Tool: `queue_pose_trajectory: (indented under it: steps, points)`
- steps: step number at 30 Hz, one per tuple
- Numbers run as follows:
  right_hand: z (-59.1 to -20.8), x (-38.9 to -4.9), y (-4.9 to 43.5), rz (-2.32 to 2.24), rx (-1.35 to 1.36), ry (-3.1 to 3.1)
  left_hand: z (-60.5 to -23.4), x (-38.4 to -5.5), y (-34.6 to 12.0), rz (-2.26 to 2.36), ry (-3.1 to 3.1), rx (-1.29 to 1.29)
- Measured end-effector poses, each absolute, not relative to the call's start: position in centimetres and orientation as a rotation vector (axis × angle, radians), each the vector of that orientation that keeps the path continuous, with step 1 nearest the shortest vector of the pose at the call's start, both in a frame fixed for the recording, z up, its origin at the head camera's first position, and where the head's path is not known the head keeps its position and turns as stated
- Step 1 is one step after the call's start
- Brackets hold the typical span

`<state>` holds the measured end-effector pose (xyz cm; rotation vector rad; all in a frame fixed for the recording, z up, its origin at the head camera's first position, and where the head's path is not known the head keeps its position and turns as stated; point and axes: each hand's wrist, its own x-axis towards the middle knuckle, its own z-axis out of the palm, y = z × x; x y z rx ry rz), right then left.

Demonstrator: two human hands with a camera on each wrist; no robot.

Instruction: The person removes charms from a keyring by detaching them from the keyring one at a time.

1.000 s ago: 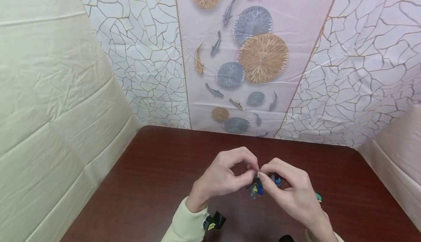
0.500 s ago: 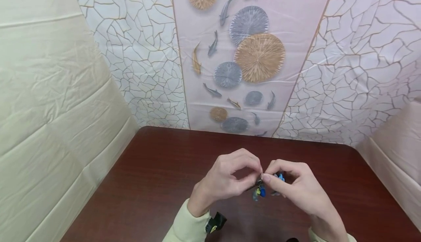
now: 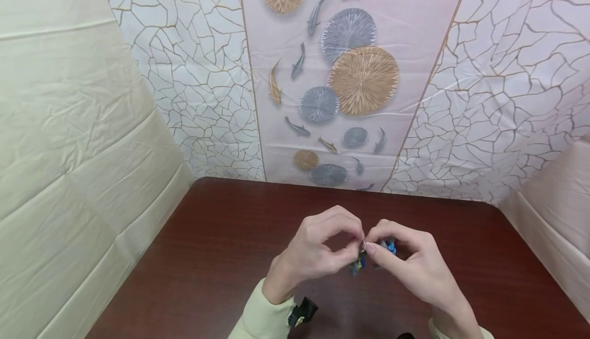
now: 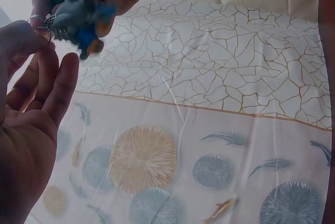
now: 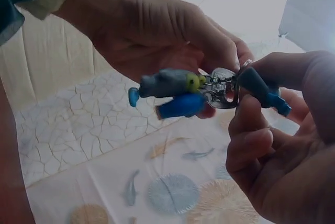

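Head view | left grip (image 3: 308, 251): clamped on keyring (image 5: 228, 84) | right grip (image 3: 418, 258): clamped on same keyring

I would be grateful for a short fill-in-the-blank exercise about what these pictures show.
In the head view, the left hand and right hand are over a brown ____.
In the right wrist view, the lower charm, directly beneath the grey-and-yellow charm, is mostly ____.
Besides round shapes, the pink panel shows several swimming ____.

Missing words: table; blue; fish.

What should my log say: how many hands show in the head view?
2: the left hand and the right hand, close together above the table, holding small charms.
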<state>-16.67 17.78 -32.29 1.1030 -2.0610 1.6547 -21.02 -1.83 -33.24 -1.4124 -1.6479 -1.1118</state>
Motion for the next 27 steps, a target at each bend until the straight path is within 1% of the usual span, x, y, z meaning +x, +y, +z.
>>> queue_pose_trajectory:
  steps: [9,15,23,27]
  points:
    - [-32.1,-16.9,18.5,1.920,1.194,-2.023,-33.0,-20.6,-1.5,-0.966,-1.556,-1.424]
    - [-32.0,-16.6,18.6,1.948,1.181,-2.057,-32.8,-20.5,-1.3,-0.944,-1.515,-1.430]
    - [-32.5,-16.9,18.5,2.004,1.277,-1.935,-32.5,-20.1,-1.4,-0.895,-1.468,-1.447]
    - [-32.5,-16.8,18.7,1.970,1.263,-1.910,-32.3,-19.8,-1.4,-0.845,-1.459,-1.436]
